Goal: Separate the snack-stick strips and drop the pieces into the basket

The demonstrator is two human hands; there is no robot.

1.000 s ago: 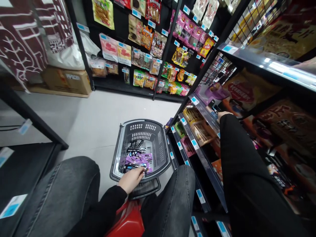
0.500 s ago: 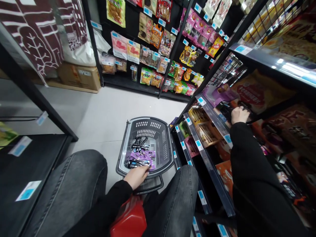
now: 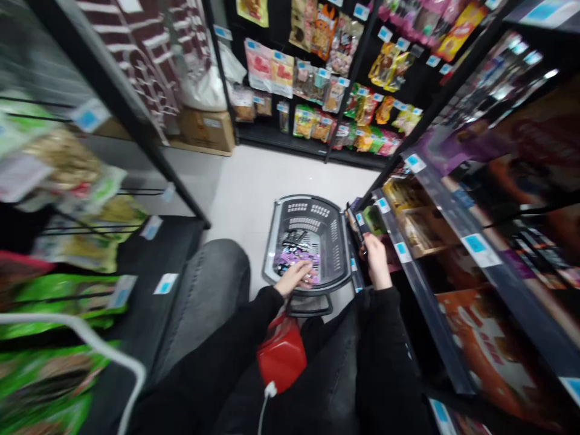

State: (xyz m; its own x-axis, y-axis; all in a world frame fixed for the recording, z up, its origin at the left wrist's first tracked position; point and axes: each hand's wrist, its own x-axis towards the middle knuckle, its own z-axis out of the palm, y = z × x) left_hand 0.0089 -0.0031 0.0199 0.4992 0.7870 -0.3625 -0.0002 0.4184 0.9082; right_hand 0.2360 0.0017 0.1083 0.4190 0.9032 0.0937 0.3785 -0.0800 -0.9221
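Note:
A dark grey shopping basket (image 3: 339, 279) stands on the floor between my knees. Inside it lie black stick packets (image 3: 296, 238) and purple stick packets (image 3: 290, 258). My left hand (image 3: 296, 277) reaches over the basket's near rim, just above the purple packets, with its fingers stretched and nothing visible in them. To the right of the basket, my right hand (image 3: 377, 260) is closed on a slim dark packet (image 3: 357, 225), its print blurred. The packet is beside the basket's right rim, near the shelf edge.
Shelves with boxed snacks (image 3: 419, 232) rise close on my right. Black shelving with green snack bags (image 3: 67, 302) stands at my left. Hanging snack bags (image 3: 272, 69) and a cardboard box (image 3: 206, 130) are ahead. A red object (image 3: 281, 356) with a white cord hangs before me.
My right hand has come down from the right shelf to beside the basket, bringing a dark packet. My left hand's fingers have loosened over the basket. The view has swung left.

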